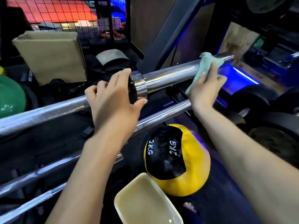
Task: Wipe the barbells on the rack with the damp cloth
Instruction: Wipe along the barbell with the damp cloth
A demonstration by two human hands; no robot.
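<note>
A chrome barbell (169,74) lies across the rack from lower left to upper right. My left hand (113,97) grips it at the thick collar, fingers over the top and thumb underneath. My right hand (206,88) holds a pale green cloth (205,63) wrapped over the barbell's sleeve near its right end. A second chrome bar (165,113) runs parallel just below, and two more bars (40,173) lie lower left.
A yellow and black 2KG medicine ball (178,159) sits below the bars, beside a cream basin (129,191) holding water. A cardboard box (51,55) and a green ball (9,96) stand at the left. Black weight plates (275,139) are at the right.
</note>
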